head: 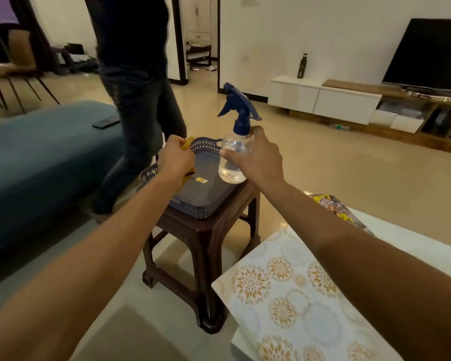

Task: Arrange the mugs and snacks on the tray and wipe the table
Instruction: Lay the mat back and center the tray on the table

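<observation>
The room is dim and warm-toned. Soft glare sheens the floor [323, 162]. A passing person [138, 74] is motion-blurred; wide-angle distortion bends the edges, and the forearms look stretched.

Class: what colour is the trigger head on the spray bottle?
Dark blue trigger head, atop a clear spray bottle; the head view shows it.
</observation>
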